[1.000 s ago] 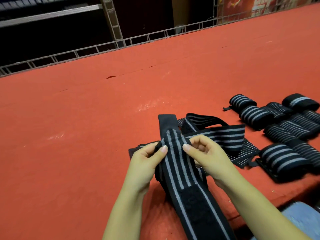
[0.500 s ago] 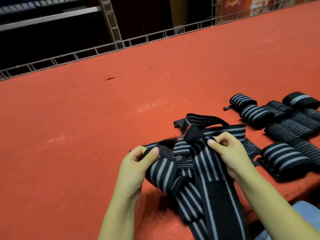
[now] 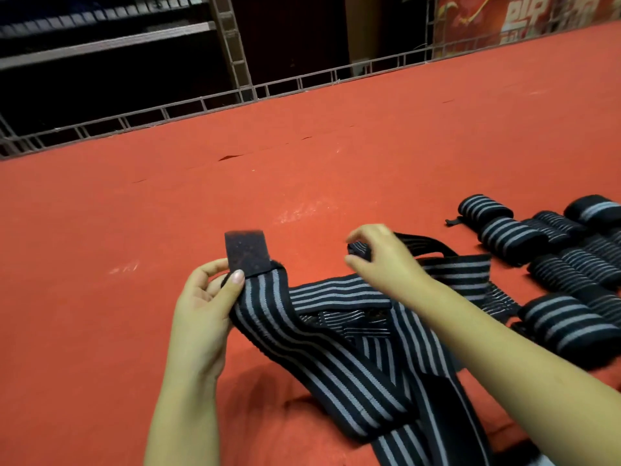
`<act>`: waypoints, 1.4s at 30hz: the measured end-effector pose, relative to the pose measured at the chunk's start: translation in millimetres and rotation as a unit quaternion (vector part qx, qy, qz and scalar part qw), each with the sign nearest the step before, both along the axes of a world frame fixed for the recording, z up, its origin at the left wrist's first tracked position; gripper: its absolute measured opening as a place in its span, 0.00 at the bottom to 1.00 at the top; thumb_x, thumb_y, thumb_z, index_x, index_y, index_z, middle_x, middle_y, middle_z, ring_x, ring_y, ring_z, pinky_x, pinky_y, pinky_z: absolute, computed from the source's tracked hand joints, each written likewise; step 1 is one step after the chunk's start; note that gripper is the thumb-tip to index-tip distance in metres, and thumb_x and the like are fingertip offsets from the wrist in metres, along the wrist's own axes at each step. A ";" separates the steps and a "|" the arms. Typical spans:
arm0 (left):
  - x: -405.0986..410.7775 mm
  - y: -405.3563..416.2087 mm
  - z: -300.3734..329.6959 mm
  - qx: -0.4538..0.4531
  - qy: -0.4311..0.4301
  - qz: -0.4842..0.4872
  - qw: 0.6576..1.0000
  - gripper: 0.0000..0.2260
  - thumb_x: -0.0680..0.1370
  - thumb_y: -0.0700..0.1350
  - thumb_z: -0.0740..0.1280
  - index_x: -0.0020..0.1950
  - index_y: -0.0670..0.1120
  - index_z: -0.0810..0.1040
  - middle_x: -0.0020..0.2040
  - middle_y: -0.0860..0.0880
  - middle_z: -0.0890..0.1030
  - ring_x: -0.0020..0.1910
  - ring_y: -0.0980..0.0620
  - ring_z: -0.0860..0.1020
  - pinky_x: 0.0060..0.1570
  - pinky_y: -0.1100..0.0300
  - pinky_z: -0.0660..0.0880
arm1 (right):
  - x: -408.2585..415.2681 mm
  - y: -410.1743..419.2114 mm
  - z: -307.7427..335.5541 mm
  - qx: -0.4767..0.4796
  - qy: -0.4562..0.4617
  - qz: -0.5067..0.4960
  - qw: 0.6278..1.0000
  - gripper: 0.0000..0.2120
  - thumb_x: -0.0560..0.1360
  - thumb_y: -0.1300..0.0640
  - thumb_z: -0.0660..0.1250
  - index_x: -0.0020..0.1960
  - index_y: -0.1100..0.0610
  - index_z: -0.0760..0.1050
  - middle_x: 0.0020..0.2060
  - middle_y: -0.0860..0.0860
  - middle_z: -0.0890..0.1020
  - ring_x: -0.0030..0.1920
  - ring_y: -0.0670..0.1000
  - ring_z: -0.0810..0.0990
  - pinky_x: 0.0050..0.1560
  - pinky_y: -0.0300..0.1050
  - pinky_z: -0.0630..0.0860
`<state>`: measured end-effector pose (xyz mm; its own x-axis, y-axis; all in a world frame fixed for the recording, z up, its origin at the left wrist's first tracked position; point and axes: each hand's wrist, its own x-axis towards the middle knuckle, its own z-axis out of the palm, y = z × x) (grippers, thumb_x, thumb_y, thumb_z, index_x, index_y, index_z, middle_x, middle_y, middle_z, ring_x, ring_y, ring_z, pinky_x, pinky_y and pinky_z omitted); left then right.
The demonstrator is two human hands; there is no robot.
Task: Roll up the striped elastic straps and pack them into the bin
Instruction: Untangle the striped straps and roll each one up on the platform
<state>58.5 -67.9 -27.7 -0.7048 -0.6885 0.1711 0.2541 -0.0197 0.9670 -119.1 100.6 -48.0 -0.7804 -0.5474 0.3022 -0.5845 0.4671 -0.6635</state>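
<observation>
on red felt, strap (image 3: 322, 351) runs diagonally, tab up.

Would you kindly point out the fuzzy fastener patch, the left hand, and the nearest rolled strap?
fuzzy fastener patch (image 3: 247, 252), head view, middle of its dark face.
left hand (image 3: 201, 307), head view, on the palm.
nearest rolled strap (image 3: 559, 322), head view, on its striped top.

Nothing legible anywhere; only pale, unreadable characters on the red poster (image 3: 524, 15), far beyond the right hand (image 3: 379, 260), past the table's edge.
</observation>
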 end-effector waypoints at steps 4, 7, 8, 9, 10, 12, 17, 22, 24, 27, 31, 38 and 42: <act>8.8 -4.4 -5.5 0.016 -0.016 0.012 1.000 0.07 0.80 0.34 0.63 0.52 0.46 0.75 0.38 0.50 0.85 0.32 0.56 0.81 0.30 0.65 0.77 | -10.2 -63.1 -20.8 0.181 -0.036 0.112 0.977 0.23 0.77 0.51 0.67 0.70 0.54 0.67 0.70 0.54 0.67 0.69 0.56 0.68 0.69 0.51 0.65; 17.5 -9.4 -7.3 0.018 -0.029 0.020 0.999 0.07 0.79 0.35 0.64 0.53 0.45 0.75 0.39 0.49 0.86 0.32 0.56 0.81 0.30 0.64 0.76 | -27.5 -85.7 -48.6 0.301 -0.069 0.092 0.947 0.31 0.76 0.45 0.66 0.74 0.54 0.60 0.72 0.56 0.67 0.70 0.59 0.67 0.69 0.57 0.66; 20.6 -12.2 -8.2 0.017 -0.034 0.021 0.999 0.06 0.79 0.36 0.64 0.54 0.45 0.75 0.39 0.49 0.86 0.33 0.56 0.82 0.31 0.63 0.76 | -32.5 -87.5 -55.9 0.334 -0.078 0.079 0.936 0.32 0.76 0.43 0.65 0.75 0.54 0.60 0.71 0.56 0.68 0.70 0.60 0.68 0.69 0.57 0.66; 23.1 -14.9 -9.1 0.017 -0.040 0.023 0.999 0.06 0.79 0.36 0.64 0.54 0.45 0.75 0.40 0.49 0.86 0.33 0.56 0.82 0.32 0.62 0.76 | -35.9 -87.7 -61.9 0.354 -0.085 0.068 0.929 0.33 0.76 0.41 0.64 0.75 0.54 0.60 0.71 0.57 0.68 0.69 0.60 0.68 0.68 0.58 0.65; 25.2 -17.6 -10.3 0.018 -0.045 0.025 0.999 0.06 0.79 0.37 0.64 0.54 0.45 0.75 0.40 0.49 0.86 0.33 0.56 0.82 0.32 0.61 0.76 | -37.5 -87.7 -65.8 0.358 -0.088 0.059 0.928 0.33 0.75 0.39 0.64 0.74 0.54 0.60 0.70 0.57 0.68 0.69 0.60 0.68 0.68 0.58 0.64; 26.6 -21.6 -13.4 0.019 -0.054 0.026 0.998 0.06 0.79 0.37 0.65 0.55 0.44 0.75 0.41 0.48 0.86 0.34 0.55 0.82 0.36 0.58 0.74 | -38.2 -89.0 -67.6 0.341 -0.077 0.044 0.936 0.34 0.73 0.39 0.67 0.73 0.53 0.64 0.68 0.55 0.69 0.68 0.59 0.69 0.68 0.58 0.64; 17.1 -20.3 -21.0 0.034 -0.063 0.011 0.997 0.06 0.79 0.37 0.65 0.55 0.44 0.75 0.42 0.47 0.86 0.35 0.54 0.81 0.32 0.62 0.76 | -34.4 -88.9 -47.5 0.302 0.004 0.053 0.952 0.25 0.73 0.46 0.71 0.67 0.51 0.73 0.62 0.54 0.72 0.64 0.57 0.72 0.63 0.52 0.69; 13.8 -13.3 -22.2 0.043 -0.063 0.002 0.997 0.06 0.79 0.36 0.64 0.54 0.44 0.76 0.41 0.47 0.86 0.33 0.55 0.81 0.30 0.64 0.76 | -35.7 -78.3 -37.1 0.257 0.043 0.106 0.960 0.15 0.73 0.52 0.72 0.59 0.53 0.78 0.59 0.53 0.72 0.62 0.56 0.70 0.62 0.51 0.71; 13.6 -11.6 -20.5 0.044 -0.063 0.004 0.997 0.06 0.79 0.37 0.64 0.54 0.45 0.75 0.41 0.47 0.86 0.34 0.54 0.81 0.31 0.63 0.76 | -33.3 -75.6 -34.8 0.230 0.053 0.125 0.964 0.11 0.75 0.53 0.70 0.54 0.55 0.76 0.59 0.52 0.73 0.61 0.55 0.70 0.60 0.50 0.70; 14.1 -7.9 -16.1 0.038 -0.065 0.010 0.997 0.06 0.80 0.37 0.64 0.55 0.45 0.75 0.42 0.46 0.86 0.34 0.53 0.81 0.33 0.60 0.76 | -30.3 -73.8 -27.6 0.173 0.031 0.093 0.980 0.08 0.78 0.55 0.65 0.54 0.58 0.73 0.55 0.54 0.77 0.56 0.57 0.75 0.54 0.47 0.71; 14.6 -1.1 -11.4 0.032 -0.062 0.009 0.998 0.07 0.80 0.36 0.64 0.56 0.44 0.75 0.41 0.48 0.86 0.34 0.54 0.82 0.33 0.60 0.76 | -43.3 -68.9 -0.8 -0.024 -0.033 -0.044 0.998 0.05 0.77 0.60 0.65 0.47 0.58 0.68 0.43 0.58 0.76 0.47 0.56 0.74 0.41 0.45 0.62; 0.0 12.0 -6.7 0.007 -0.021 0.067 0.997 0.21 0.80 0.34 0.65 0.61 0.60 0.75 0.40 0.47 0.85 0.40 0.48 0.80 0.49 0.50 0.76 | -41.8 -34.0 55.9 -0.140 -0.017 -0.045 0.989 0.04 0.73 0.63 0.63 0.45 0.60 0.68 0.44 0.54 0.77 0.43 0.56 0.72 0.39 0.45 0.63; -9.0 21.6 -0.1 -0.036 -0.013 0.122 0.992 0.16 0.80 0.35 0.65 0.47 0.55 0.85 0.48 0.51 0.86 0.51 0.48 0.81 0.62 0.41 0.75 | -6.4 -6.7 81.5 -0.174 0.026 0.019 0.984 0.06 0.72 0.66 0.63 0.42 0.59 0.66 0.58 0.42 0.77 0.55 0.47 0.77 0.48 0.35 0.69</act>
<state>49.5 -46.4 -27.8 -0.5235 -0.8257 0.2102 0.2172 0.1092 0.9700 -125.5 93.9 33.6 -0.7404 -0.4313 0.5155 -0.6342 0.1941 -0.7484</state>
